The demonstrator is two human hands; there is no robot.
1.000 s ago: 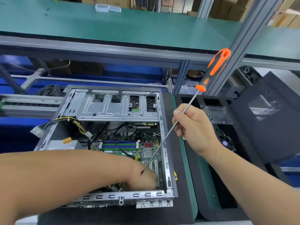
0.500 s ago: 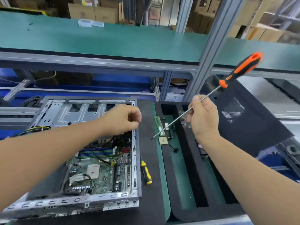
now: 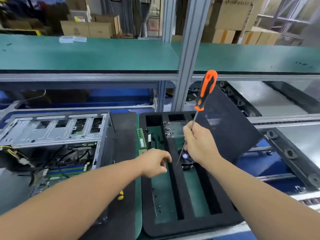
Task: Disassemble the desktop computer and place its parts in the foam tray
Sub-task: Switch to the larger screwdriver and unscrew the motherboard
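Left hand (image 3: 155,164) over foam tray (image 3: 147,213) edge, right hand (image 3: 199,144) gripping screwdriver (image 3: 205,94)

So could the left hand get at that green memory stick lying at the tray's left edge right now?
Probably yes. The left hand hovers over the foam tray just short of the memory stick, with nothing between them. Its fingers are curled, perhaps pinching something too small to make out, which might need setting down first.

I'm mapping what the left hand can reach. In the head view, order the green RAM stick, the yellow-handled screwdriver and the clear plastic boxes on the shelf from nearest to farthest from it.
From the left hand:
1. Green RAM stick, just behind it, at the foam tray's left edge.
2. Yellow-handled screwdriver, toward the person, on the black mat.
3. Clear plastic boxes, far back on the upper shelf.
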